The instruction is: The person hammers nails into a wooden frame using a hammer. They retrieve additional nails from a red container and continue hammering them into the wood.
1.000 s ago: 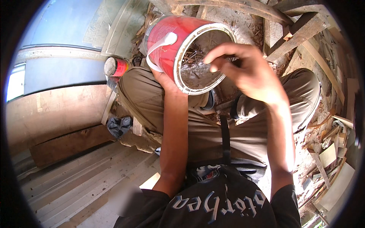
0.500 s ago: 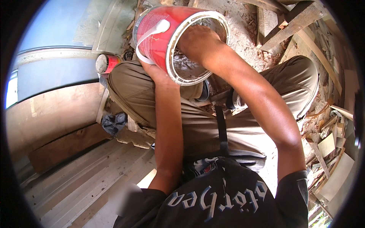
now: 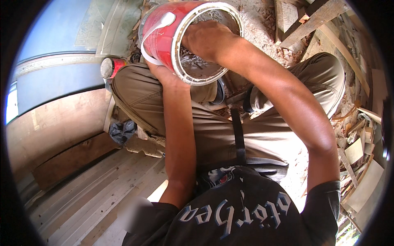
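Note:
A red plastic bucket (image 3: 163,37) lies tipped on its side above my crossed legs, its whitish, crusted mouth turned toward the right. From beneath, my left hand (image 3: 161,73) grips its lower side, the fingers mostly hidden behind the wall. A white strap handle (image 3: 144,52) hangs along the bucket's left side. My right hand (image 3: 202,40) reaches inside through the mouth; its fingers are out of sight against the inner wall. Greyish, glossy residue coats the inside. What the right hand holds, if anything, cannot be seen.
A small red can (image 3: 113,67) with a whitish end lies beyond my left knee. Wooden beams (image 3: 305,28) stand at the far right, with scrap wood pieces (image 3: 355,151) heaped below. At left are a wooden panel (image 3: 61,115), a crumpled dark bag (image 3: 122,132) and ridged boards (image 3: 98,184).
The bucket has shifted slightly left and away from me, along with both hands. My right forearm and elbow have swung a little to the right, the hand still inside the bucket.

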A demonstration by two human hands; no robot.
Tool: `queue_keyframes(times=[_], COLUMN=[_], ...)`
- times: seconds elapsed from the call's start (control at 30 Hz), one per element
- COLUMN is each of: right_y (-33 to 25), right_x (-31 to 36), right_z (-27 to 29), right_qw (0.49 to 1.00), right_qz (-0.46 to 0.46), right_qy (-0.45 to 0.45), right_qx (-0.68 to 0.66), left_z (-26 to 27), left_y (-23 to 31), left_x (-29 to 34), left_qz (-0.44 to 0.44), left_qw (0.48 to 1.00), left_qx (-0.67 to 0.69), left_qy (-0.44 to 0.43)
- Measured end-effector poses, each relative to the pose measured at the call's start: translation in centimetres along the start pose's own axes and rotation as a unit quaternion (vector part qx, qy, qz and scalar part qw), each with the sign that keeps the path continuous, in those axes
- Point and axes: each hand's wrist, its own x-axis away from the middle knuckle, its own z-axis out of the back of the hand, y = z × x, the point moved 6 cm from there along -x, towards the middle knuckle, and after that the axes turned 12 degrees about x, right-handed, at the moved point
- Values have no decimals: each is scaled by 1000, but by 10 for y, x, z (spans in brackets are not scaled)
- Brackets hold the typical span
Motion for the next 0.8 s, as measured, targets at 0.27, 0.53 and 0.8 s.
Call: queue_keyframes(times=[0.27, 0.53, 0.8], right_y=[12, 22, 43], right_x=[7, 44, 72], right_z=[10, 32, 48], right_qw=[1000, 974, 916], right_qz=[13, -62, -122], right_qy=[28, 183, 187], right_qx=[-4, -119, -333], left_z=[-2, -23, -10], left_y=[-3, -1, 3], left_x=[0, 3, 0], left_qz=[4, 11, 10], left_qw=[1000, 998, 998], left_qx=[-2, 57, 66], left_qy=[16, -10, -14])
